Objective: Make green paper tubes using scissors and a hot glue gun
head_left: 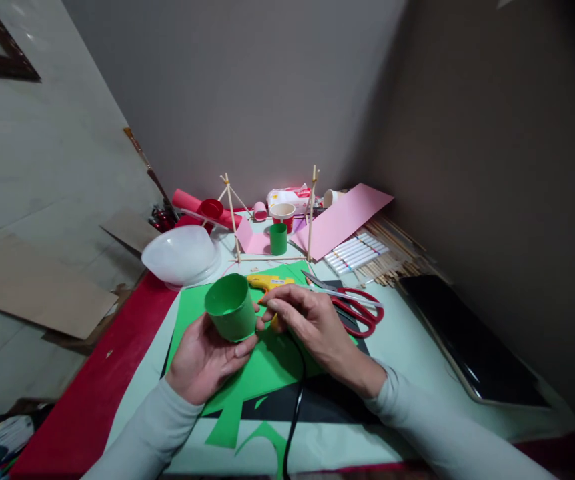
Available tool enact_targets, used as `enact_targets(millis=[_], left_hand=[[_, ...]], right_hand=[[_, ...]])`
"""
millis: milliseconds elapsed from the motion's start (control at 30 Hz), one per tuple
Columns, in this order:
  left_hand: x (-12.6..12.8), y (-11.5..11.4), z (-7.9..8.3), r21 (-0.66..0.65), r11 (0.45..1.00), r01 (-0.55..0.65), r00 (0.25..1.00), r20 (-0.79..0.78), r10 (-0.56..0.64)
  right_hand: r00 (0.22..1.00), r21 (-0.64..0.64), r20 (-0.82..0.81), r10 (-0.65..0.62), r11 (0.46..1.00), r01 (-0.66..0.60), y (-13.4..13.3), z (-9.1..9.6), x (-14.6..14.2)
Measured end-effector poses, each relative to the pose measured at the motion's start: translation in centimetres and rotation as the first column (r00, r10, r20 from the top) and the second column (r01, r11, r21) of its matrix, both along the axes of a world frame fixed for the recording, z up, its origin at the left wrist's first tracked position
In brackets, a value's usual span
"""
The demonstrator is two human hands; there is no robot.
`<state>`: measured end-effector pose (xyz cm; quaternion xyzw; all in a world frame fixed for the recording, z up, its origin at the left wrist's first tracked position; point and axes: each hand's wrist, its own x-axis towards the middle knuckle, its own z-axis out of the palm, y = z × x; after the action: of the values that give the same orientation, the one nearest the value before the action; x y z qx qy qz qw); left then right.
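My left hand (212, 360) cradles a green paper cup (231, 313) from below, its open top tilted toward me. Just to the right, my right hand (305, 320) has thumb and fingers pinched together close to the cup's side. Whatever may be between those fingertips is too small to make out. A yellow glue gun (270, 281) lies behind and partly under my right hand, and its black cord (297, 393) runs toward me. Beneath both hands is green foam or paper sheet (272, 367) on top of a black sheet (325, 400). Red-handled scissors (355, 312) lie right of my right hand.
A stick frame (270, 259) stands behind, near a smaller green cylinder (278, 240), a paper cup (283, 217) and pink sheets (345, 223). White markers (357, 253) and wooden sticks (397, 250) lie right, near a dark tablet (467, 340). A translucent white bowl (180, 252) sits left; green scraps (265, 447) lie in front.
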<state>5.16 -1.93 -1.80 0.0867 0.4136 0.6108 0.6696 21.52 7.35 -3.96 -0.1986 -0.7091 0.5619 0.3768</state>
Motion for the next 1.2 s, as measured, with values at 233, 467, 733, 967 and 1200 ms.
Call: enact_targets(millis=[233,467,733,967,1200], left_hand=[[0.2,-0.1,-0.9,-0.017,0.999,0.044,0.991,-0.129,-0.046],[-0.3,0.0,-2.1,-0.021,0.997,0.077,0.956,-0.282,-0.080],[-0.7,-0.2,-1.3,0.134,0.989,-0.067,0.545,-0.825,0.149],[2.9,0.6,-0.8,0.252,0.968,0.023,0.276,-0.932,0.236],[2.3,1.1,-0.8,0.295,0.955,0.031,0.302,-0.913,0.273]], right_hand=[[0.993,0.145,0.105,0.051,0.987,-0.066,-1.1,0.7,0.0],[0.995,0.264,0.093,-0.020,0.964,-0.005,-1.5,0.2,-0.4],[0.954,0.361,0.147,-0.262,0.912,0.195,-0.6,0.6,0.2],[0.956,0.567,0.145,-0.256,0.813,0.132,-1.1,-1.2,0.2],[0.974,0.586,0.172,-0.147,0.810,0.019,-1.0,-1.2,0.3]])
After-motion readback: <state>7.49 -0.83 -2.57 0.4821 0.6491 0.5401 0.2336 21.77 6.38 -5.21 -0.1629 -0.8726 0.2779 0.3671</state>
